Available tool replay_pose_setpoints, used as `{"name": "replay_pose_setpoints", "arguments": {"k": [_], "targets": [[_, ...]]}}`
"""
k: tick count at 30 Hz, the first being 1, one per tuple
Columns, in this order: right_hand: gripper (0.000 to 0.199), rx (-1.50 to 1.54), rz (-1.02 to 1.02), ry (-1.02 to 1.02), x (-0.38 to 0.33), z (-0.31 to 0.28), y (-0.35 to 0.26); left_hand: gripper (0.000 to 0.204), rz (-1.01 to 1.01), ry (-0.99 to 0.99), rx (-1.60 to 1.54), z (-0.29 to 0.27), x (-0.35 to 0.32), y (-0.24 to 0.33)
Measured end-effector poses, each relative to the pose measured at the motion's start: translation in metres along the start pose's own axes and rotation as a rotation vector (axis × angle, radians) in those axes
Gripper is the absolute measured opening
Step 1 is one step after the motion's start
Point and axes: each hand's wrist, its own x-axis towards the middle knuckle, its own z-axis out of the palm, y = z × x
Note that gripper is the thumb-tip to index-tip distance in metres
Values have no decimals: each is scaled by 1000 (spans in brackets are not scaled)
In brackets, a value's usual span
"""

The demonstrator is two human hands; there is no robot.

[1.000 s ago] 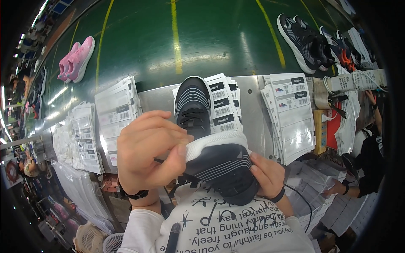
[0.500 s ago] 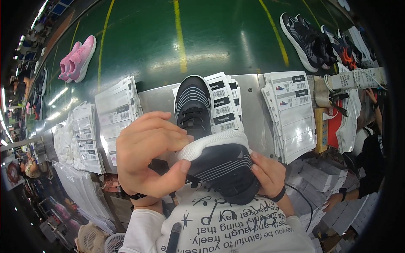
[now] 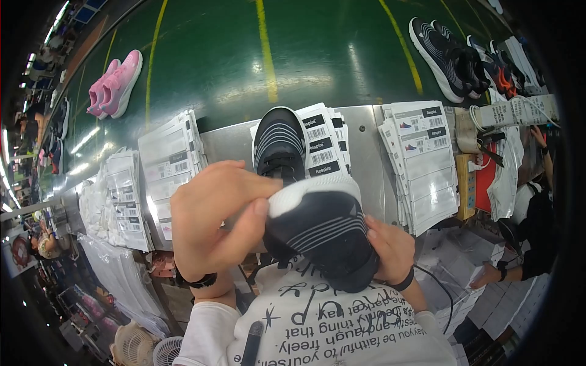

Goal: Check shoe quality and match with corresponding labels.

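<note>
A black sneaker (image 3: 323, 235) with pale stripes and a white sole is tilted up in front of my chest. My right hand (image 3: 390, 251) grips it at the right side, its fingers on the dark upper. At the other end my left hand (image 3: 213, 216) is slightly blurred, its thumb and index finger pinched in at the edge of the white sole. The matching black sneaker (image 3: 279, 143) lies just beyond, on a stack of printed white label sheets (image 3: 320, 146). Its heel end is hidden behind the held sneaker.
More label stacks (image 3: 424, 165) and bagged sheets (image 3: 122, 195) lie along the metal ledge (image 3: 229, 146). Pink sneakers (image 3: 116, 85) and black sneakers (image 3: 442, 58) stand on the green belt (image 3: 207, 43). At right are a power strip (image 3: 516, 114) and another person's hand (image 3: 486, 276).
The held sneaker has tipped, showing less of its sole edge and more of its upper. My left fingers have shifted slightly up along the sole edge. The pink sneakers moved slightly right.
</note>
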Motion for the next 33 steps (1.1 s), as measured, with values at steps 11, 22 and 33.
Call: {"name": "replay_pose_setpoints", "arguments": {"k": [11,22,33], "targets": [[53,105,572,185,6,-2,-3,82,-395,-320,79,24,-41,-17],[63,-17,370,-158,40,-8,0,78,-349,-113,133,51,-70,-6],[26,-77,-126,-110,96,7,22,31,173,-19,319,48,-20,-15]]}}
